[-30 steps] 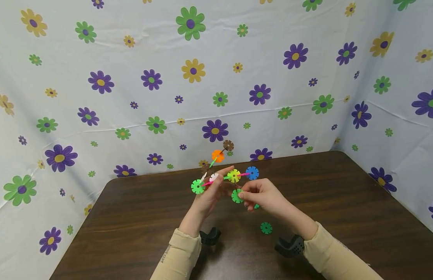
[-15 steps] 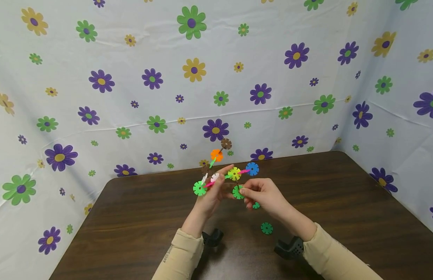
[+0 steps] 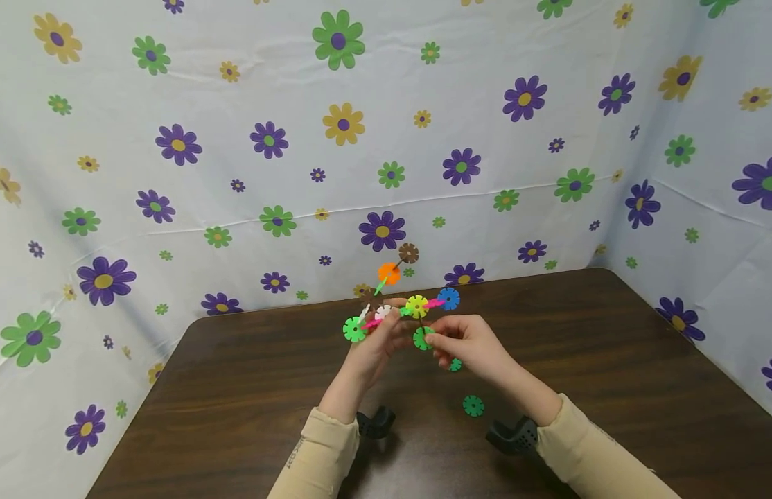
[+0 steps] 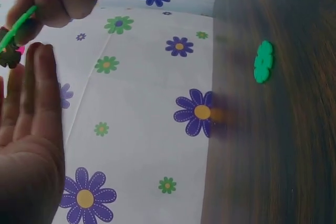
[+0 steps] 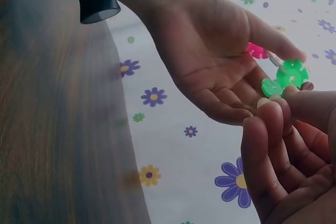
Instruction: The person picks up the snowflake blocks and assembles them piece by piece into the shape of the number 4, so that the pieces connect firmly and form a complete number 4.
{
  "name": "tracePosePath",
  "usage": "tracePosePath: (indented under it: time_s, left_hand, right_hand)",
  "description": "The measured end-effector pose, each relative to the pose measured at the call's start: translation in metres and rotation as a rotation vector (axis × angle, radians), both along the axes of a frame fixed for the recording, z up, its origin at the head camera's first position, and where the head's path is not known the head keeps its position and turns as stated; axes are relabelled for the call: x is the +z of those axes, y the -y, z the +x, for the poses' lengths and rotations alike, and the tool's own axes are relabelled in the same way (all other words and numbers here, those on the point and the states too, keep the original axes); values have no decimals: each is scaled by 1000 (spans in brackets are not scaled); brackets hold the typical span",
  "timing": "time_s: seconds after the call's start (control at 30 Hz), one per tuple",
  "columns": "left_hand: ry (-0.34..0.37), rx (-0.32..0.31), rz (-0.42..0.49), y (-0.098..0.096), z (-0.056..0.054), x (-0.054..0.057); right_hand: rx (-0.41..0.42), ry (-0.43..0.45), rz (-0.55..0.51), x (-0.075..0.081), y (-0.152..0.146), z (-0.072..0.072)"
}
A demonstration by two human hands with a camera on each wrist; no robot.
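A linked chain of notched plastic discs is held up above the table. Its yellow disc (image 3: 417,306) joins a blue disc (image 3: 448,299) through a pink one seen nearly edge-on. An orange disc (image 3: 389,274) and a brown disc (image 3: 408,253) stick up at the far end. My left hand (image 3: 369,350) grips the chain by the white disc (image 3: 383,316), thumb on top. Between thumb and fingertips, my right hand (image 3: 470,344) pinches a green disc (image 3: 421,338) hanging below the yellow one by a brown disc. Another bright green disc (image 3: 355,329) sits at the left thumb's base.
Two loose green discs lie on the dark wooden table (image 3: 255,388): one disc (image 3: 473,406) in front of the right forearm, another disc (image 3: 454,364) partly behind the right hand. A flower-printed sheet (image 3: 236,138) hangs behind the table. Black wrist mounts (image 3: 513,436) jut from both wrists.
The chain has risen slightly and tilted, so the pink disc beside the blue one shows more of its face. Both hands keep their holds.
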State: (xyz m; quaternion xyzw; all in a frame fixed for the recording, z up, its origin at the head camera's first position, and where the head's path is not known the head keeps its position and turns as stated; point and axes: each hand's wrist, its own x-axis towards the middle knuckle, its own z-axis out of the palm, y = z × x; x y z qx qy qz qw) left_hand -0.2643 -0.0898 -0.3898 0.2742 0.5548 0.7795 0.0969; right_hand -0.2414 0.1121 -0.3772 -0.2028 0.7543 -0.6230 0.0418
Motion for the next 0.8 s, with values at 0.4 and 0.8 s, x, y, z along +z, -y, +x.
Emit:
tracePosePath:
  time_s: [0.4, 0.8]
  left_hand:
    - [263, -65, -169, -1, 4, 7]
    - [245, -60, -142, -2, 5, 9]
  right_hand:
    - [-152, -229, 125, -4, -2, -8]
    - [-78, -133, 163, -10, -6, -15]
